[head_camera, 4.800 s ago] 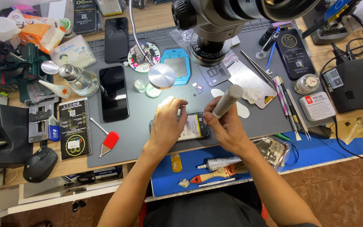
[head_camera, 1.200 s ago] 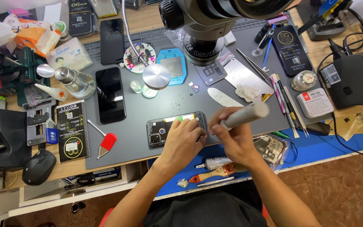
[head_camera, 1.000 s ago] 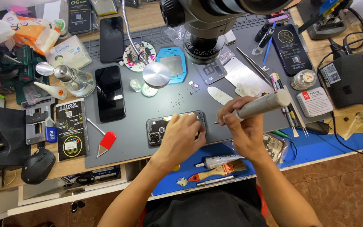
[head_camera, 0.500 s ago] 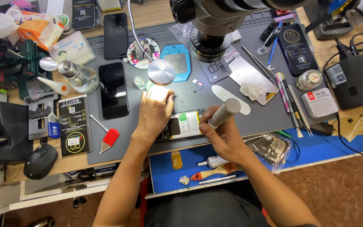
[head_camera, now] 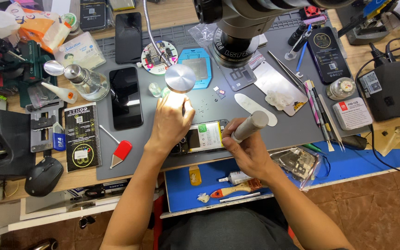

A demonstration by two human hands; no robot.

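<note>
An opened phone (head_camera: pixel 204 137) lies on the grey work mat (head_camera: pixel 144 153), its battery and inner parts facing up. My left hand (head_camera: pixel 172 121) reaches up past the phone's left end, fingers raised toward the round lamp head (head_camera: pixel 180 78) on a flexible neck; whether it touches the lamp I cannot tell. My right hand (head_camera: pixel 248 149) grips a thick grey electric screwdriver (head_camera: pixel 250 126), its tip pointing down at the phone's right end.
A microscope head (head_camera: pixel 237 28) hangs over the mat's back. Two dark phones (head_camera: pixel 126 97), a red-handled scraper (head_camera: pixel 119 152), a glass dispenser bottle (head_camera: pixel 86 82), tweezers (head_camera: pixel 322 115) and small screws (head_camera: pixel 202 105) lie around. A blue mat (head_camera: pixel 348 159) holds a transparent phone case (head_camera: pixel 297 162) and tubes.
My left hand left the phone and rose toward the lamp head. My right hand brought the screwdriver from the right back down to the phone's right end.
</note>
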